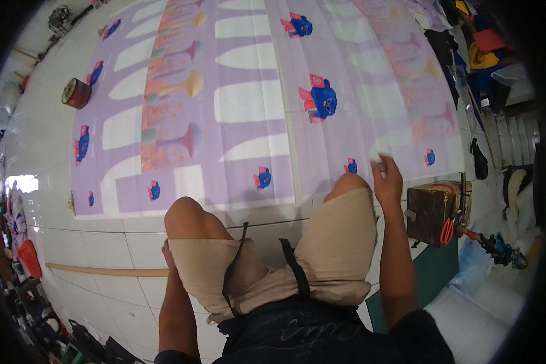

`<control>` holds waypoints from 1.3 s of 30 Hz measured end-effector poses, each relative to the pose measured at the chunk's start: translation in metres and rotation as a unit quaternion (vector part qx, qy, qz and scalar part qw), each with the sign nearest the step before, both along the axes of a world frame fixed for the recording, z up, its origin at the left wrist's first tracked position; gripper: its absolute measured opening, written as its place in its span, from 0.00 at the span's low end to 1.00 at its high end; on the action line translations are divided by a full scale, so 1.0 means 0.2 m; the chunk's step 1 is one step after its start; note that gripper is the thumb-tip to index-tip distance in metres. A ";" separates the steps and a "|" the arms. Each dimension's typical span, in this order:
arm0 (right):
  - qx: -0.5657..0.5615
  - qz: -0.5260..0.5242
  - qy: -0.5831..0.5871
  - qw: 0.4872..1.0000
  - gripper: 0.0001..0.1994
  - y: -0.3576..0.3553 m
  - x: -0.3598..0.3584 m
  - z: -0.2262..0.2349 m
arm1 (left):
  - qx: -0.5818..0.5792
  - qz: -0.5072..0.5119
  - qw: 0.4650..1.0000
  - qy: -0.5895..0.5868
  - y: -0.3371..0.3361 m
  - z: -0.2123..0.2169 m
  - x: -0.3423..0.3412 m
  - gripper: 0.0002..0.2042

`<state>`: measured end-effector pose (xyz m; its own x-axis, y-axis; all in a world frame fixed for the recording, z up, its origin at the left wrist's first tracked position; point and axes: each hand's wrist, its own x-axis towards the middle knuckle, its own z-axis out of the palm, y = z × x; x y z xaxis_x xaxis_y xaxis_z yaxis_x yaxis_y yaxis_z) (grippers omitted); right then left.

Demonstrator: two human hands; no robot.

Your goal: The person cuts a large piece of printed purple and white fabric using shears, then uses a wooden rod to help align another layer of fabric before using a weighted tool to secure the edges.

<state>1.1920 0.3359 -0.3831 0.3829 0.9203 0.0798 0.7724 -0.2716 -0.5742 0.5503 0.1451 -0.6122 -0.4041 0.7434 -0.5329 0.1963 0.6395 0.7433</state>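
Note:
Two large printed fabric sheets lie side by side on the floor before my knees: the left sheet point(239, 191) and the right sheet point(312, 155). Both are lilac with white arch shapes, a pinkish scenery band and small blue figures. My right hand point(388, 177) is over the near edge of the right sheet, beside my right knee, fingers apart and nothing visible in them; whether the fingertips touch the fabric I cannot tell. Against the outer side of my left thigh rests my left hand point(167, 252), its fingers mostly hidden. A long wooden stick point(106, 270) ends visibly near my left forearm.
A rusty tin point(76, 93) stands by the left sheet's edge. At right are a dark brown box point(429, 212), orange-handled scissors point(447, 232) and a green mat point(437, 273). Cluttered items line both sides of the tiled floor point(112, 242).

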 end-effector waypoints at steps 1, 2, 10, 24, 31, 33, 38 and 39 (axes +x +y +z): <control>-0.006 0.018 0.041 0.999 0.18 0.12 -0.14 0.04 | 0.005 -0.063 0.995 0.081 0.08 0.00 0.04 0.28; 0.001 0.088 0.039 0.995 0.19 0.20 -0.29 0.00 | 0.011 -0.106 0.984 0.144 0.16 0.02 0.06 0.28; -0.096 0.472 -0.075 0.873 0.32 0.14 -1.58 -0.69 | 0.049 -0.223 0.911 0.344 0.48 0.12 0.15 0.31; -0.248 0.280 -0.111 0.921 0.31 -0.14 -0.79 -0.84 | 0.154 -0.124 0.925 0.324 0.48 -0.04 0.26 0.28; -0.291 0.187 0.071 0.936 0.27 0.13 -0.64 -0.49 | -0.066 0.035 0.888 0.453 0.19 0.20 0.21 0.24; -0.205 0.200 0.160 0.945 0.22 0.14 -0.51 -0.30 | -0.166 0.110 0.853 0.482 -0.01 0.31 0.26 0.31; -0.100 0.149 0.078 0.981 0.21 -0.03 -0.28 0.11 | -0.244 0.356 0.875 0.218 -0.53 0.32 0.19 0.41; -0.051 0.147 0.004 0.988 0.22 -0.08 -0.16 0.11 | -0.264 0.362 0.872 0.196 -0.62 0.28 0.20 0.41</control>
<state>1.1609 0.3207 -0.3618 0.0972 0.9950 -0.0217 0.8225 -0.0925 -0.5612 0.5894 0.0218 -0.5562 -0.8941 -0.0897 -0.4388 -0.2278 0.9346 0.2730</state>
